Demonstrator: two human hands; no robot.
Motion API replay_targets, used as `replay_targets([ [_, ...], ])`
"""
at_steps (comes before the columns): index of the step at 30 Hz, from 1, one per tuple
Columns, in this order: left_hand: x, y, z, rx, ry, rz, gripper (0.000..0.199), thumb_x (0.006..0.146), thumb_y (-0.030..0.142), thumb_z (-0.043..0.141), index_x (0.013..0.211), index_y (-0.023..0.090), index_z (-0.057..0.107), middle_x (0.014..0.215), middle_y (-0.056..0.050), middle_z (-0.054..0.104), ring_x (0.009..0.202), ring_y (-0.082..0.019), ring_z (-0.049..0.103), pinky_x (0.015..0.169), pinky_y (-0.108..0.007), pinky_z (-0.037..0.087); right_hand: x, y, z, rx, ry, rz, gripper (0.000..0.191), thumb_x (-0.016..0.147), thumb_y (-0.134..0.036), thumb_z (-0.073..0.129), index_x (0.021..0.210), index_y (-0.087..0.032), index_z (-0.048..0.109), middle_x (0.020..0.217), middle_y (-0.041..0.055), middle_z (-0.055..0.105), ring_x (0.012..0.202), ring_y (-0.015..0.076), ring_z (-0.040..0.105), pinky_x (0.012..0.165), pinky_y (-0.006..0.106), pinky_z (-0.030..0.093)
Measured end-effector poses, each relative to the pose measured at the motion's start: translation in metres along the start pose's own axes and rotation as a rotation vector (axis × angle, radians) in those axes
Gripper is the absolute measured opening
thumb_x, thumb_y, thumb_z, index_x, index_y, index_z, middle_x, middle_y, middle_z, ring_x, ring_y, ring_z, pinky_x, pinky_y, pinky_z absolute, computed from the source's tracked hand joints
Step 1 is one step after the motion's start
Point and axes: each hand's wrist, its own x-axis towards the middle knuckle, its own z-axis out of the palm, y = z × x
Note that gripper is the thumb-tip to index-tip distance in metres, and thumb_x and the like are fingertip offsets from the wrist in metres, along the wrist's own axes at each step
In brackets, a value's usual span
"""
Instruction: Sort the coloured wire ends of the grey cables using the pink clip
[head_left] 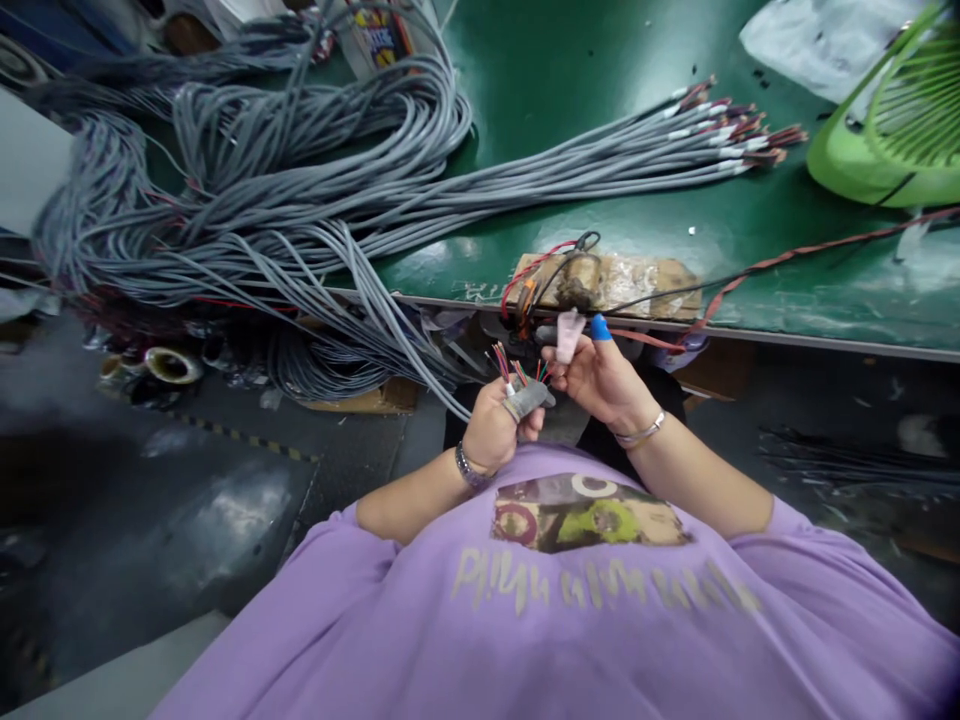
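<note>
Grey cable runs past the green table into the left hand, which grips its end; the right hand meets the coloured wires (whether pinching one, I cannot tell). Keeping them steady and fanned apart should help.

Light, seemingly from overhead, leaves pale glare on the green desk and a hazy sheen on the dim, shadowed floor. Wide-angle distortion stretches the edges; the wire ends look soft.
</note>
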Motion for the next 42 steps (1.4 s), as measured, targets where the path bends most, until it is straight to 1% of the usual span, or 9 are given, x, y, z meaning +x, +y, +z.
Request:
replay_targets([
  [5, 0.002, 0.003, 0.002, -0.046, -0.02, -0.038, 0.041, 0.065, 0.053, 0.077, 0.071, 0.016, 0.059, 0.046, 0.005, 0.052, 0.035, -0.006, 0.042, 0.035, -0.018, 0.031, 0.0, -0.004, 0.004, -0.054, 0.029, -0.081, 0.031, 0.081, -0.05, 0.072, 0.084, -0.02, 0.068, 0.076, 0.0014, 0.071, 0.059, 0.0098, 0.056, 0.05, 0.021, 0.04],
  [7, 0.002, 0.003, 0.002, -0.05, -0.019, -0.037, 0.042, 0.065, 0.053, 0.078, 0.071, 0.016, 0.059, 0.046, 0.005, 0.052, 0.035, -0.006, 0.042, 0.035, -0.018, 0.031, 0.0, -0.004, 0.004, -0.083, 0.027, -0.102, 0.028, 0.081, -0.047, 0.073, 0.082, -0.019, 0.068, 0.076, 0.0021, 0.071, 0.058, 0.0099, 0.055, 0.049, 0.021, 0.039],
  [12, 0.003, 0.002, 0.002, -0.044, -0.034, -0.033, 0.045, 0.063, 0.056, 0.078, 0.074, 0.016, 0.06, 0.046, 0.006, 0.053, 0.035, -0.005, 0.041, 0.035, -0.018, 0.031, 0.002, -0.001, 0.004, -0.102, 0.04, -0.145, 0.041, 0.08, -0.059, 0.072, 0.072, -0.019, 0.063, 0.069, 0.0013, 0.068, 0.055, 0.0094, 0.054, 0.048, 0.021, 0.04],
  [16, 0.005, 0.004, 0.004, -0.025, -0.07, -0.029, 0.047, 0.062, 0.058, 0.079, 0.074, 0.017, 0.058, 0.047, 0.006, 0.053, 0.036, -0.005, 0.041, 0.036, -0.019, 0.031, 0.005, 0.0, 0.007, -0.066, 0.074, -0.1, 0.048, 0.079, -0.067, 0.069, 0.077, -0.02, 0.066, 0.072, 0.0011, 0.07, 0.055, 0.0092, 0.056, 0.05, 0.022, 0.043],
  [20, 0.009, 0.005, 0.009, -0.014, -0.121, -0.036, 0.048, 0.062, 0.058, 0.079, 0.075, 0.017, 0.058, 0.046, 0.006, 0.053, 0.035, -0.005, 0.041, 0.036, -0.019, 0.03, 0.009, 0.0, 0.008, 0.006, 0.086, -0.074, 0.046, 0.077, -0.066, 0.072, 0.079, -0.02, 0.067, 0.073, -0.0004, 0.071, 0.057, 0.0094, 0.058, 0.054, 0.024, 0.047],
  [26, 0.014, 0.001, 0.011, -0.002, -0.128, -0.052, 0.046, 0.064, 0.056, 0.079, 0.075, 0.016, 0.059, 0.047, 0.006, 0.053, 0.035, -0.005, 0.041, 0.036, -0.019, 0.029, 0.013, 0.001, 0.005, 0.041, 0.135, -0.082, 0.044, 0.074, -0.063, 0.076, 0.075, -0.02, 0.066, 0.066, -0.0011, 0.07, 0.054, 0.0096, 0.058, 0.054, 0.023, 0.049],
  [32, 0.015, -0.001, 0.01, 0.019, -0.119, -0.071, 0.048, 0.062, 0.057, 0.079, 0.076, 0.016, 0.059, 0.046, 0.006, 0.052, 0.035, -0.005, 0.04, 0.036, -0.019, 0.03, 0.013, 0.004, 0.003, 0.012, 0.081, -0.093, 0.047, 0.073, -0.068, 0.074, 0.078, -0.021, 0.066, 0.07, -0.001, 0.071, 0.057, 0.0103, 0.059, 0.056, 0.025, 0.05],
  [37, 0.012, 0.0, 0.009, 0.005, -0.108, -0.07, 0.046, 0.062, 0.056, 0.079, 0.076, 0.017, 0.059, 0.046, 0.006, 0.052, 0.035, -0.006, 0.041, 0.035, -0.02, 0.031, 0.009, 0.003, 0.002, 0.022, 0.047, -0.044, 0.055, 0.078, -0.078, 0.06, 0.082, -0.023, 0.067, 0.075, 0.0008, 0.071, 0.061, 0.0129, 0.06, 0.055, 0.025, 0.048],
  [42, 0.007, -0.006, 0.001, 0.033, -0.142, -0.057, 0.047, 0.062, 0.058, 0.078, 0.068, 0.016, 0.057, 0.046, 0.004, 0.053, 0.035, -0.006, 0.041, 0.035, -0.02, 0.031, 0.001, 0.003, -0.012, 0.033, 0.02, 0.01, 0.057, 0.079, -0.078, 0.058, 0.08, -0.022, 0.068, 0.074, 0.0015, 0.07, 0.059, 0.0116, 0.057, 0.052, 0.023, 0.043],
])
